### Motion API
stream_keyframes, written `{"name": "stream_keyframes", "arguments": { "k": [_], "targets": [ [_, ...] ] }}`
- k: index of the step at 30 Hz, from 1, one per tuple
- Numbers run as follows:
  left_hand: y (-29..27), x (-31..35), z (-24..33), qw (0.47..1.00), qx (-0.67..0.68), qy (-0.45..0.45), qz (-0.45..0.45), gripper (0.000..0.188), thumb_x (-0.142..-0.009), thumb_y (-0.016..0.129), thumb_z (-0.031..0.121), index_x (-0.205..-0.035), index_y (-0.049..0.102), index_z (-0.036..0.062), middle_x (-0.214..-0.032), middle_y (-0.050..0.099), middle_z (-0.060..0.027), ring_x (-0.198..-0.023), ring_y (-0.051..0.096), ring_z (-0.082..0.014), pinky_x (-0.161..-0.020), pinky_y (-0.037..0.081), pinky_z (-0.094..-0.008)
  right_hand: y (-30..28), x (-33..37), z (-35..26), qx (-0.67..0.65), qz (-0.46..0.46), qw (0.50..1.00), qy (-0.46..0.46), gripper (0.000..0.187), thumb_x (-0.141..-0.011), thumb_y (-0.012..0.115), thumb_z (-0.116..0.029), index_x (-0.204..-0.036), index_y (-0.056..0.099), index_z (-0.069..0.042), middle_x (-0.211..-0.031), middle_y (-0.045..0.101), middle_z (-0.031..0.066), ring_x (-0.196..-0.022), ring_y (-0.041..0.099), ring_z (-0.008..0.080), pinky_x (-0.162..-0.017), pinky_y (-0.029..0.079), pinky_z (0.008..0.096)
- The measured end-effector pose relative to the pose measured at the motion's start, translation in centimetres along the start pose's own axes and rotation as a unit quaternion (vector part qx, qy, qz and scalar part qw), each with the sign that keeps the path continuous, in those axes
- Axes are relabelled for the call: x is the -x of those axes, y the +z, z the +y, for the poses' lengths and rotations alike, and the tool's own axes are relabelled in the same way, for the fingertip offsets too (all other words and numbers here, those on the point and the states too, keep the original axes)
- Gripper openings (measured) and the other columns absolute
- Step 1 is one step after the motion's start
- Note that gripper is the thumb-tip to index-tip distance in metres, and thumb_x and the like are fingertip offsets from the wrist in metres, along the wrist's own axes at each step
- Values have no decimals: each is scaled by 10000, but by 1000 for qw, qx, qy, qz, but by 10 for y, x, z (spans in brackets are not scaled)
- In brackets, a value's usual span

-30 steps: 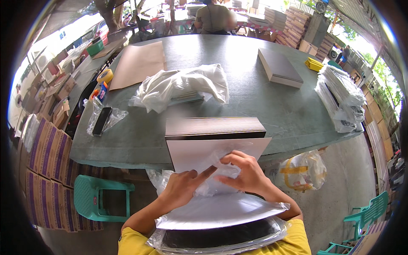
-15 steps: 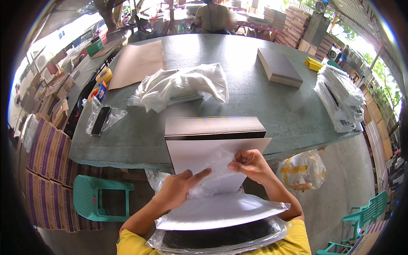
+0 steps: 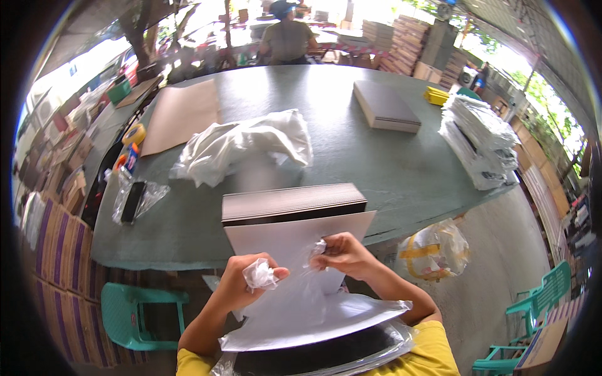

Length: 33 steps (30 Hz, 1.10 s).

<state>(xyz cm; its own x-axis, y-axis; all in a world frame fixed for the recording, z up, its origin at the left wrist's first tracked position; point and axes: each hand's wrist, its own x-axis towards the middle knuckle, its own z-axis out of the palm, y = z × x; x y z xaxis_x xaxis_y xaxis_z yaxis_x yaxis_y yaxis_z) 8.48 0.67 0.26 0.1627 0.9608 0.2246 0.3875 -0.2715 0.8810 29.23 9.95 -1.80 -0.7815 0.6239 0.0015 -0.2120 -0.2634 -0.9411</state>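
Note:
My left hand (image 3: 241, 282) is closed round a crumpled wad of clear plastic film (image 3: 259, 274). My right hand (image 3: 347, 255) pinches another bunched bit of thin plastic. Both hands are above a white board (image 3: 276, 235), which leans against the table edge before a thick stack of boards (image 3: 295, 202) with a black side. Against my body rests a curved white sheet (image 3: 313, 323), and under it a black sheet (image 3: 307, 357) in clear plastic. Film seems to stretch between the hands and the white sheet, though its edges are hard to make out.
White plastic sheeting (image 3: 244, 144), brown paper (image 3: 183, 116), a phone (image 3: 133, 202) and tape (image 3: 134, 134) lie on the green table (image 3: 326, 150). At the right are a dark board stack (image 3: 384, 105) and plastic-wrapped bundles (image 3: 480, 141). A green stool (image 3: 135, 313) stands left.
The plastic film is now bunched up in both hands; before, it lay looser over the board. My left hand has closed and shifted left. The head view has tilted and turned slightly.

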Motion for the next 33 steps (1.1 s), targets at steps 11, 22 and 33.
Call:
{"name": "stream_keyframes", "arguments": {
  "k": [11,22,33],
  "targets": [
    [23,8,-32,932,313,-168,75,90,-661,649,46,-697,567,44,-600,543,-7,-509,481,-66,-444,371,-196,6,7,28,-78,-25,995,52,244,-790,578,-291,-763,571,-49,-645,519,-22,-595,478,59,-544,386,201],
    [-17,-7,-11,979,142,11,143,119,-724,628,117,-739,554,25,-615,530,-4,-579,490,-69,-516,400,-210,-4,-2,14,12,45,999,16,241,-750,634,-247,-675,564,-30,-585,519,14,-557,488,84,-504,392,212],
    [-50,12,-62,967,-163,-8,198,132,-592,673,84,-666,575,34,-604,561,-69,-539,556,-195,-508,437,-277,-13,6,5,-250,-37,967,-40,268,-753,607,-271,-823,561,-17,-715,546,17,-629,505,91,-576,414,241]
  ]
}}
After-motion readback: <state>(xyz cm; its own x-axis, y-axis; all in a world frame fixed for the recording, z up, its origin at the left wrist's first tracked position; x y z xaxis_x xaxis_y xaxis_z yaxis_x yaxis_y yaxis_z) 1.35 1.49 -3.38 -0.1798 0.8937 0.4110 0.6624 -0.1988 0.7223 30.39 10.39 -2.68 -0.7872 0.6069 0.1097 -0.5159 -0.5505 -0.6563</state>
